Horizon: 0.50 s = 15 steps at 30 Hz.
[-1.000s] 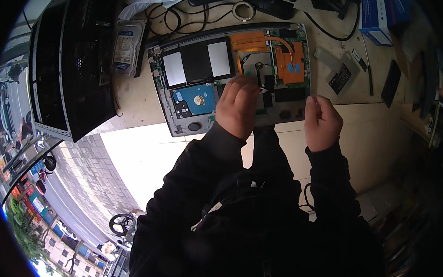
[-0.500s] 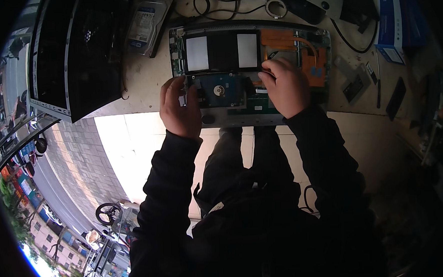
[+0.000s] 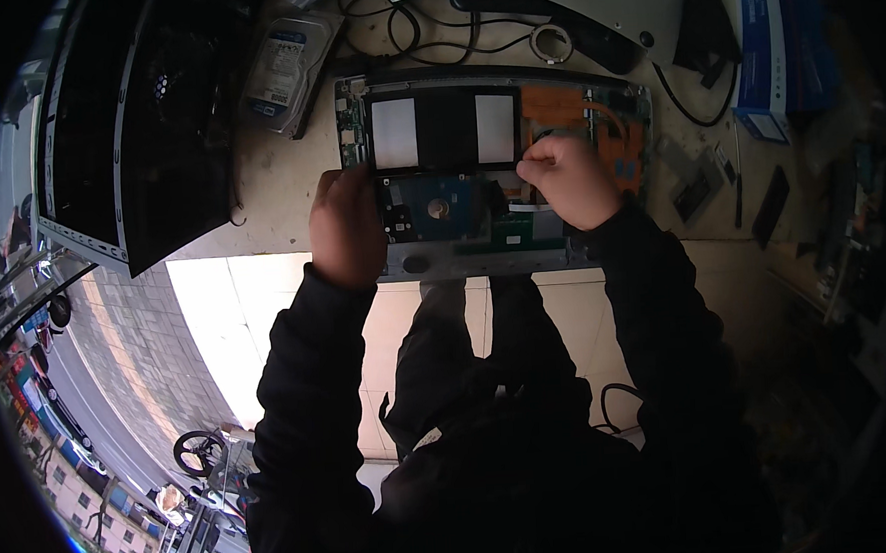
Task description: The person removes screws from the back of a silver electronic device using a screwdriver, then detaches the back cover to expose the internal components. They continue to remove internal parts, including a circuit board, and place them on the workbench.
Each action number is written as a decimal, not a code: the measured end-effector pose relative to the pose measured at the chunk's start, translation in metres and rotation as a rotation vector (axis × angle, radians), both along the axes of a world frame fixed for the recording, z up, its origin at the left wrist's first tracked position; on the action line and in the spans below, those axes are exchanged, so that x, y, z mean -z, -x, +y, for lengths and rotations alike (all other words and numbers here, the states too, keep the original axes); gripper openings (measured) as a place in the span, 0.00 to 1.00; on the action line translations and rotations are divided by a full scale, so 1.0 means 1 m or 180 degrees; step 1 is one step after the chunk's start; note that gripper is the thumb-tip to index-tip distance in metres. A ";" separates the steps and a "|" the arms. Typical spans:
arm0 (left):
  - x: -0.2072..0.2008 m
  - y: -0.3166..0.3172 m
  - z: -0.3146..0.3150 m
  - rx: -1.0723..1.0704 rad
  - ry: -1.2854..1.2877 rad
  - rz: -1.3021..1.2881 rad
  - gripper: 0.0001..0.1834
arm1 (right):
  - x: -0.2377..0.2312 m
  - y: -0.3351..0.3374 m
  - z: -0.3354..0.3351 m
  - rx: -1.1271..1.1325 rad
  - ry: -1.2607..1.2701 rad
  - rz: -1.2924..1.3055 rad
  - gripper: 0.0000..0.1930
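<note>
An opened laptop base (image 3: 442,261) lies on the workbench with its insides showing. A flat black battery (image 3: 445,126) with two white labels fills its far middle part. At the battery's near right corner, my right hand (image 3: 575,179) pinches the edge between thumb and forefinger. My left hand (image 3: 347,229) is closed at the laptop's left side by the battery's near left corner; its fingertips are partly hidden. Just nearer than the battery sits a hard drive (image 3: 435,212). Copper-coloured heat-sink plates (image 3: 556,100) lie right of the battery.
A packaged hard drive (image 3: 287,69) and a black computer case (image 3: 164,111) stand to the left. Cables (image 3: 421,47) and a roll of tape (image 3: 551,43) lie behind. On the right are a blue box (image 3: 776,44), a thin tool (image 3: 737,176) and small dark parts (image 3: 697,195).
The whole view has shifted, with the laptop now lower in the picture. My left hand has moved left, off the hard drive's side toward the laptop's edge. My right hand stays at the battery's corner.
</note>
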<state>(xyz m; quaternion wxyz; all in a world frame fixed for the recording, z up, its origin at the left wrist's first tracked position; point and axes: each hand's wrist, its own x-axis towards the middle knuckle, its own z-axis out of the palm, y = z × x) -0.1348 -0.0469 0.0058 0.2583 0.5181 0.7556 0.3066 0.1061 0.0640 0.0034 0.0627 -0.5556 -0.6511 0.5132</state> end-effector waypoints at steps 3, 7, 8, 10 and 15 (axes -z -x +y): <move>0.011 0.010 0.001 -0.0107 0.0188 -0.0499 0.12 | -0.001 -0.002 0.006 0.0013 0.0369 0.0097 0.09; 0.017 0.016 0.003 -0.0384 0.0424 -0.0967 0.12 | 0.000 -0.005 0.012 0.0173 0.0753 0.0164 0.09; 0.017 0.016 0.004 -0.0415 0.0441 -0.0975 0.12 | 0.001 -0.007 0.014 0.0223 0.0917 0.0260 0.09; 0.021 0.016 0.003 -0.0546 0.0431 -0.1111 0.12 | 0.002 -0.010 0.017 0.0258 0.1098 0.0460 0.09; 0.023 0.015 0.007 -0.0626 0.0439 -0.1015 0.11 | -0.004 -0.007 0.017 0.0816 0.1612 0.0643 0.08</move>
